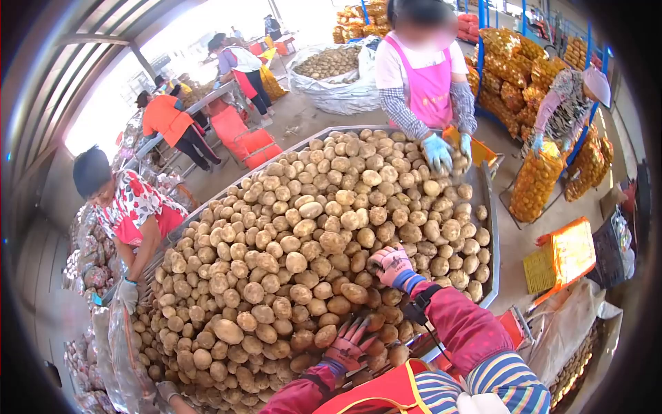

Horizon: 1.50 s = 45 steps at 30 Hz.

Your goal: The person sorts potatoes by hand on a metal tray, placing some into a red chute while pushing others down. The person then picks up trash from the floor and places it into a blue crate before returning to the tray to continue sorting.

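A large heap of brown potatoes [296, 262] fills a metal-rimmed sorting table [491, 228] in front of me. My left hand [348, 345], in a pink glove with dark fingertips, lies on potatoes at the near edge, its fingers spread. Farther forward and to the right, my right hand [393, 266] reaches into the heap in a matching glove. Its fingers curl down among the potatoes; what is under them is hidden. A strap with a small dark device [416, 312] sits around my right wrist.
Across the table, a person in a pink apron [429, 83] handles potatoes with blue gloves. Another person [141, 207] stands at the left edge by a plastic bag [123, 345]. On the right are a filled mesh sack [536, 183] and an orange-and-yellow crate [562, 259].
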Each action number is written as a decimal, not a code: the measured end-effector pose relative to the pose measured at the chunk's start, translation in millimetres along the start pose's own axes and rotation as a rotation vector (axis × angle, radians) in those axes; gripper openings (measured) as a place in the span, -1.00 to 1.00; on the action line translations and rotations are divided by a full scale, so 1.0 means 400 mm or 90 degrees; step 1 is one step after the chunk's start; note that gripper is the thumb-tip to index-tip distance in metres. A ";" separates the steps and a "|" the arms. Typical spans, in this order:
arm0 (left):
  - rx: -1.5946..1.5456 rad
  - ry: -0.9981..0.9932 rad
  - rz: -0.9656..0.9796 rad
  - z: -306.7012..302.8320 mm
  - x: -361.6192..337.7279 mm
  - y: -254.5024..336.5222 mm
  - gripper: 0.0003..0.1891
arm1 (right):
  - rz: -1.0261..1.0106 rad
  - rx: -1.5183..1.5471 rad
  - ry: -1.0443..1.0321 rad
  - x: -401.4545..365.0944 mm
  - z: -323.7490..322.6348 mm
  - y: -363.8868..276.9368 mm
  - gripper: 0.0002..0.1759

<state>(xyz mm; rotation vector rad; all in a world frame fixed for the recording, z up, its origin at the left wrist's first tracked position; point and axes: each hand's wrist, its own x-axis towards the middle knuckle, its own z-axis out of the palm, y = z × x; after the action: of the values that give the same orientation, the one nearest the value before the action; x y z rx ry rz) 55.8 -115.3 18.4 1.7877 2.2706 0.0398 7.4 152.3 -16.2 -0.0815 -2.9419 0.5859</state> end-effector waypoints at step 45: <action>0.014 0.063 -0.019 0.056 -0.011 0.007 -0.11 | 0.502 0.515 0.240 -0.511 -0.155 0.165 -0.66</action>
<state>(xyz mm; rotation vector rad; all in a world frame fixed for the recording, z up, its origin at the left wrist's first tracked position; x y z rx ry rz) 64.0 -121.7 -1.8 1.7999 2.3739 0.1010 220.4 219.9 -10.9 -1.1182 -2.0256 1.5766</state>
